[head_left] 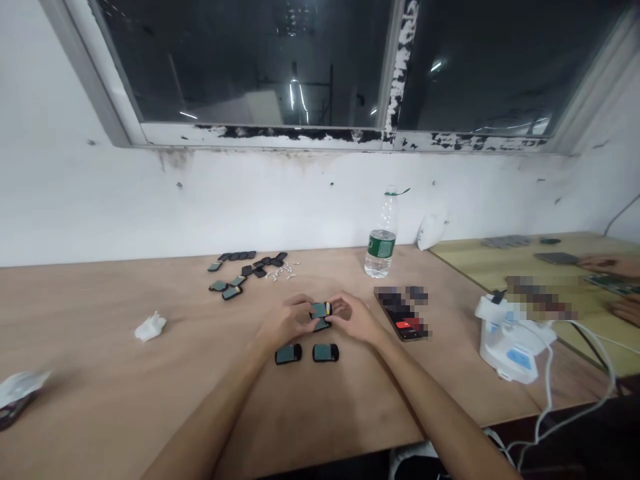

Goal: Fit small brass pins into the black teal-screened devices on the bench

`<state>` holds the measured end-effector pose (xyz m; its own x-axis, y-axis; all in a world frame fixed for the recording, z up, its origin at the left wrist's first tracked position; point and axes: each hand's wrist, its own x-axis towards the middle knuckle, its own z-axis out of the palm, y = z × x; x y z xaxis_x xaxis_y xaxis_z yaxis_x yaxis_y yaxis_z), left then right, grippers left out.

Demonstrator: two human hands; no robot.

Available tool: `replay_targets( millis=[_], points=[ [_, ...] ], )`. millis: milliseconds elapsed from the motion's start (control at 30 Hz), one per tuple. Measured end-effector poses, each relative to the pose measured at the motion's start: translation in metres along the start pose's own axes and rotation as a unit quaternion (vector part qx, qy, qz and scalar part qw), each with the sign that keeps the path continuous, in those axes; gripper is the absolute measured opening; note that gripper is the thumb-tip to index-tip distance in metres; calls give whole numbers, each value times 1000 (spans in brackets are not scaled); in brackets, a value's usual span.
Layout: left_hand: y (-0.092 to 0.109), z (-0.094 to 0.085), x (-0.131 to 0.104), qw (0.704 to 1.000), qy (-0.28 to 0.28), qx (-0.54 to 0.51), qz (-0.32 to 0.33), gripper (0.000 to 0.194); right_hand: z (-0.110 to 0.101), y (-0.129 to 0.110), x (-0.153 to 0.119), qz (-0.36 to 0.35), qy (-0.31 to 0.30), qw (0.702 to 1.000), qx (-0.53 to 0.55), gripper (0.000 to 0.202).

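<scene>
Both hands meet at a small black device with a grey-green face, near the middle of the table. My left hand pinches its left side, and my right hand grips its right side, where a small yellow and white part shows. Partly hidden under it lies another similar device. Closer to me, two more lie face up side by side, a left one and a right one.
Behind lie several black pieces and small white bits. A water bottle, a phone and a white plug block with cables stand or lie right; crumpled tissue lies left. Another person's hands show far right.
</scene>
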<state>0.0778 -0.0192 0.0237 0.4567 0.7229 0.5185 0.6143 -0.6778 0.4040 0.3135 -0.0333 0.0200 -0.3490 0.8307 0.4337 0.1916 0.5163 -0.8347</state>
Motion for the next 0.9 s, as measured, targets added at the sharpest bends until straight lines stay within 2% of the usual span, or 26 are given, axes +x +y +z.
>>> replay_targets(
  millis=[100, 233, 367, 500, 633, 767, 900],
  points=[
    [1, -1, 1, 999, 11, -17, 26, 11, -2, 5, 1, -39, 17, 999, -17, 22],
    [2, -1, 3, 999, 20, -29, 14, 14, -3, 10, 2, -79, 23, 996, -41, 22],
    [2, 1, 5, 999, 23, -39, 16, 14, -2, 11, 2, -91, 19, 994, -52, 21],
    [-2, 3, 7, 999, 8, -35, -14, 14, -16, 8, 4, -76, 10, 993, -93, 28],
    [-11, 6, 11, 998, -2, -6, -61, 16, -48, 18, 4, -11, 91, 975, -203, 32],
    [-23, 11, 15, 995, -27, 26, -95, 15, -70, 35, -1, 53, 47, 952, -297, 24],
    [-31, 16, 17, 992, -44, 34, -111, 12, -69, 39, -2, 56, 19, 945, -321, 14]
  ],
)
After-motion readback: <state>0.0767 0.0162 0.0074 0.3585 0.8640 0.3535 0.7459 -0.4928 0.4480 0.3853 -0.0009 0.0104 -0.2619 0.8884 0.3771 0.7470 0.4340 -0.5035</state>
